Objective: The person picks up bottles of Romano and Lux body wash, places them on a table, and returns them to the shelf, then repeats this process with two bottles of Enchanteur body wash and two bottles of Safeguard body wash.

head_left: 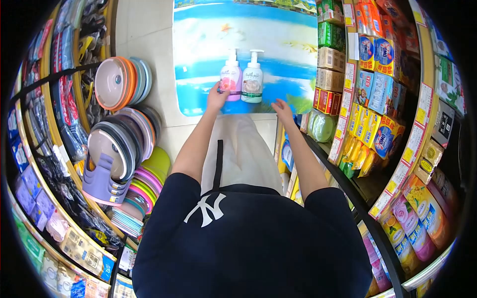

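Two pump bottles are side by side on a table with a beach-print top (198,54). The left one is a pink and purple pump bottle (232,74) with a flower label and a white pump. Its neighbour is a white and green pump bottle (252,79), also with a white pump. My left hand (217,97) has its fingers closed against the lower left side of the pink and purple bottle. At the table's near edge, right of both bottles, my right hand (283,110) holds nothing, its fingers apart.
Stacked plastic basins (117,82) stand on the left, beside shelves of packaged goods. On the right, shelves hold boxed soaps (330,59), yellow packs (365,124) and bottles (412,233). The shelf edge (348,186) runs close to my right arm.
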Demonstrator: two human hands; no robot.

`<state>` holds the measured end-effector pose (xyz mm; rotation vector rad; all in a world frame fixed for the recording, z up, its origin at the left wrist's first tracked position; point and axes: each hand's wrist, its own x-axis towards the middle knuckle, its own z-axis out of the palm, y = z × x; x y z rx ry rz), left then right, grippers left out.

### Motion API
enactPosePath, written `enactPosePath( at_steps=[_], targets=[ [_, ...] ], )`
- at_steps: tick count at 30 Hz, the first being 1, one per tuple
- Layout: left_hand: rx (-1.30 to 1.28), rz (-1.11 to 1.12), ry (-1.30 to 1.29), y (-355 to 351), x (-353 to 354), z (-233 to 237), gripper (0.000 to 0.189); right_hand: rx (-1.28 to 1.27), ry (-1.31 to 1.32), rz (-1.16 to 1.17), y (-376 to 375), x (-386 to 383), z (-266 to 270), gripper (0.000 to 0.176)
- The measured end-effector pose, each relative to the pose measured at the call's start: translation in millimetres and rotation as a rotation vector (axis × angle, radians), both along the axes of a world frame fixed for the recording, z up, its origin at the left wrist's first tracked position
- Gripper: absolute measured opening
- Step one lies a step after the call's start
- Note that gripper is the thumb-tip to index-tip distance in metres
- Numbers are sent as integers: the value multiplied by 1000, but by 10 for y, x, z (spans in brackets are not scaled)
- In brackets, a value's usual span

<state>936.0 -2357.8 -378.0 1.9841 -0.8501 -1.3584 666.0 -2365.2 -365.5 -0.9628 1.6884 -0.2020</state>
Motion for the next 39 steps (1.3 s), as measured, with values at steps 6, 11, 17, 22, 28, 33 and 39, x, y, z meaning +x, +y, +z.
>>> enactPosePath(
  at_steps=[6,11,17,22,28,33,39],
  targets=[
    [-54,-84,-152,80,-116,64,54,-96,-62,62,-67,349,-161,62],
    [-101,-128,-164,98,-218,198,53,-86,69,107,-189,497,-193,68],
    [-108,-111,-167,94,-211,103,52,-98,71,112,-155,471,-240,67],
    [-86,-96,-147,108,-170,88,52,-111,31,64,-134,478,-226,62],
    [-67,-104,-150,128,-159,78,52,-106,63,71,-129,470,-195,60],
    [-47,-89,-162,160,-147,64,50,-52,24,58,-145,467,-115,58],
    [-42,-96,-187,176,-133,67,48,-62,61,75,-143,402,-144,58]
  ],
)
